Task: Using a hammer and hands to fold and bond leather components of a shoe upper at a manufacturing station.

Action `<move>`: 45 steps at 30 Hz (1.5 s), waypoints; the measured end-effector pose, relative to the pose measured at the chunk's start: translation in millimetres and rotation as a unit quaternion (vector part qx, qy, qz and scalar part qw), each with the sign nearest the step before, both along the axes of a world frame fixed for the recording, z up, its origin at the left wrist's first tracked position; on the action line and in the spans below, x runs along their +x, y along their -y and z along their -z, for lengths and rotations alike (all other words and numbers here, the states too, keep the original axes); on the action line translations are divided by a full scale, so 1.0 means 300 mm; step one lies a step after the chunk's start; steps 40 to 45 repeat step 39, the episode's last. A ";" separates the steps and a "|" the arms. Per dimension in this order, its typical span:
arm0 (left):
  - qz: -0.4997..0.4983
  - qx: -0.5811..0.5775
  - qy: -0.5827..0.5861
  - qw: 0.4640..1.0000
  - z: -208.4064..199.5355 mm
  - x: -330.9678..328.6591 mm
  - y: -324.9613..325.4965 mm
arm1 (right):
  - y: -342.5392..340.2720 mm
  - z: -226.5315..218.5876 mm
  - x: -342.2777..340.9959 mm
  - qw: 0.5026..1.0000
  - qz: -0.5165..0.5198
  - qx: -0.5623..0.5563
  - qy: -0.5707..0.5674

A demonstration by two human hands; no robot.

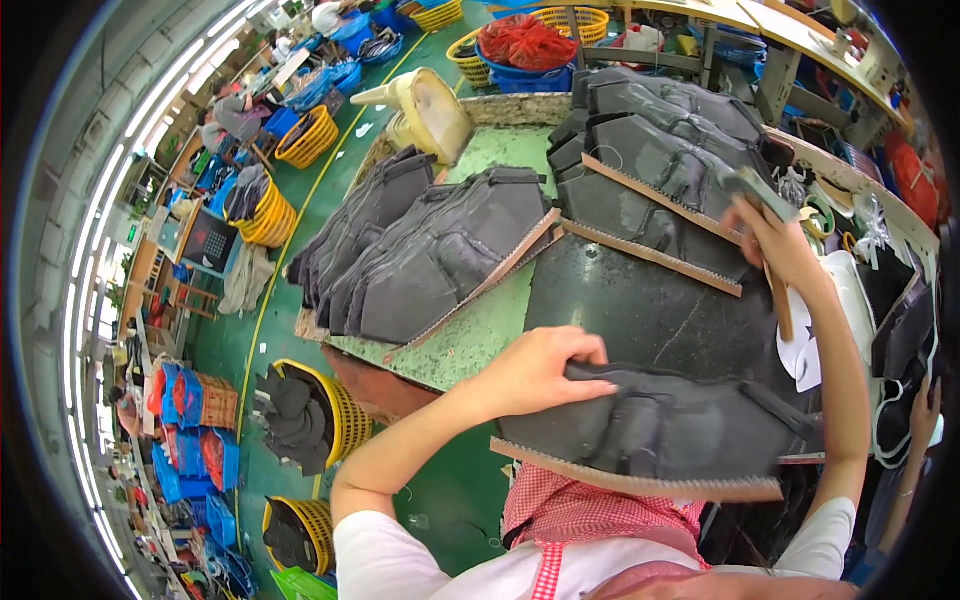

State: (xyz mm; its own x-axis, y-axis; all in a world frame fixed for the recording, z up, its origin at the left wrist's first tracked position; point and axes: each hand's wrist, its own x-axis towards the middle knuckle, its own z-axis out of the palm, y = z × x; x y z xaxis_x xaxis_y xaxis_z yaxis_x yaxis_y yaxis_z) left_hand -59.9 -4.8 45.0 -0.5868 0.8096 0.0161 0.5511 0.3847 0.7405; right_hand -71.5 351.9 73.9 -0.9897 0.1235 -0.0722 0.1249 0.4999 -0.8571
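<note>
My left hand [545, 370] pinches the upper edge of a dark grey panel [665, 425], thumb on top and fingers curled. The panel lies at the near edge of the table, its brown zigzag-trimmed strip facing me. On the right, my right hand [782, 248] is raised and closed around what looks like a hammer [765, 195], with a blurred metal head and a wooden handle hanging below the fist. It is apart from the held panel. Beyond it lies a stack of similar panels [690, 160]; another stack [430, 250] sits at the left.
A black board [640, 300] covers part of the green tabletop [500, 150]. A cream plastic container [440, 110] stands at the far left corner. Tape rolls and scraps crowd the right side. Yellow baskets [350, 420] of dark pieces stand on the floor at left. Another person's arm [915, 450] shows at far right.
</note>
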 end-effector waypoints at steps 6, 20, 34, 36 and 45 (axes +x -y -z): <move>0.043 -0.061 -0.097 0.992 0.135 0.003 -0.054 | 0.136 0.010 0.370 0.992 -0.085 0.032 0.086; 0.083 0.012 0.071 0.994 0.194 0.082 -0.326 | 0.183 0.166 0.554 0.983 -0.075 0.146 -0.087; 0.113 -0.039 0.022 0.993 0.138 0.080 -0.362 | 0.179 0.211 0.559 0.999 -0.028 -0.003 -0.037; 0.124 -0.040 0.064 0.989 0.134 0.078 -0.389 | 0.178 0.220 0.570 0.997 -0.041 0.027 -0.056; 0.138 -0.055 0.147 0.978 0.126 0.067 -0.410 | 0.167 0.256 0.590 0.995 -0.034 0.087 -0.025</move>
